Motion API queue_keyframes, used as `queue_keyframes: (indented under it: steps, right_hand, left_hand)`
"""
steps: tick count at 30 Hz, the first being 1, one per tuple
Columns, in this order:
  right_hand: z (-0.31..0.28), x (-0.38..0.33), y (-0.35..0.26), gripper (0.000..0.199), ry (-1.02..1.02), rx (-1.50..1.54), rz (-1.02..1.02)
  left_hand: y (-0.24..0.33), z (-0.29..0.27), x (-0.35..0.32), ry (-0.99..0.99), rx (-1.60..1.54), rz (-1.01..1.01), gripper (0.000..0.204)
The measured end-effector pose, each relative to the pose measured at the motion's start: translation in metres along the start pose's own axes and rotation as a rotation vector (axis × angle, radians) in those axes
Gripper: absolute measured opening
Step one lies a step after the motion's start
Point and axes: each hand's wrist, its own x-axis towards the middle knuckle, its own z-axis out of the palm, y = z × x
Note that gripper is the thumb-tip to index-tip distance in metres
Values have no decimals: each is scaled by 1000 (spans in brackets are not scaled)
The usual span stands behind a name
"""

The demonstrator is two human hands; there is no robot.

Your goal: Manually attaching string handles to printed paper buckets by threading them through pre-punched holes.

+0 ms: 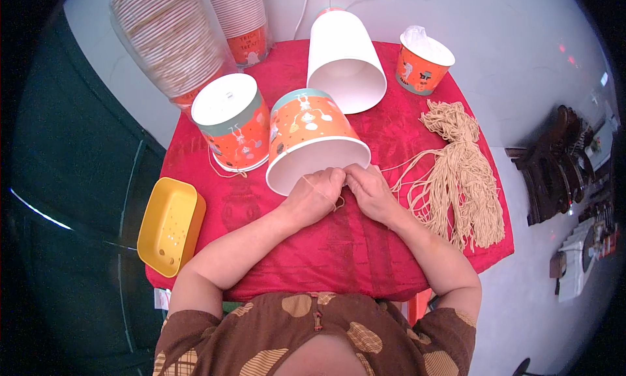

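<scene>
An orange paper bucket point(312, 123) with a teal band and ghostly figures lies on its side, its white mouth toward me. At the lower right of its rim my left hand point(315, 196) and my right hand point(372, 191) meet, fingers pinched together. A thin tan cord point(339, 204) runs across the back of my left hand and dangles below it. Both hands appear closed on this cord near the rim; their fingertips hide the exact spot. To the right lies a thick bundle of tan cords point(466, 187), loose strands trailing toward my right hand.
Left of the bucket stands an upside-down orange bucket point(241, 140) with cord at its rim. A yellow tub point(190, 229) holds small pieces. Behind are wrapped bucket stacks point(166, 37), white nested buckets point(342, 46) and a bucket point(417, 73) containing white plastic. A red cloth point(280, 262) covers the table.
</scene>
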Motion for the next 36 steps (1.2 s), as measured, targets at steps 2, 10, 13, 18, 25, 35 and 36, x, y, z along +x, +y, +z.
queue_keyframes:
  steps: [2,10,13,18,25,35,36]
  right_hand:
    - [-2,1,0,10,-25,15,28]
    - [-4,-3,-1,6,-31,-29,13]
    - [-5,-4,0,5,-41,-31,22]
    - [-7,-3,-5,5,-57,-31,36]
    - [-13,-4,-5,5,-96,-24,-18]
    - [-16,-4,-4,7,-216,-112,-126]
    - [-16,-4,-5,7,-214,-112,-126]
  left_hand:
    - [1,-2,1,-1,-21,15,17]
    - [-1,-5,0,-2,-118,-34,15]
    - [0,-9,1,-8,-174,-58,14]
    - [-9,-14,2,-20,-385,-213,9]
    - [-9,-19,6,-136,-455,-393,9]
    - [-14,-10,5,-34,-348,-406,10]
    - [-14,-10,5,-35,-348,-405,10]
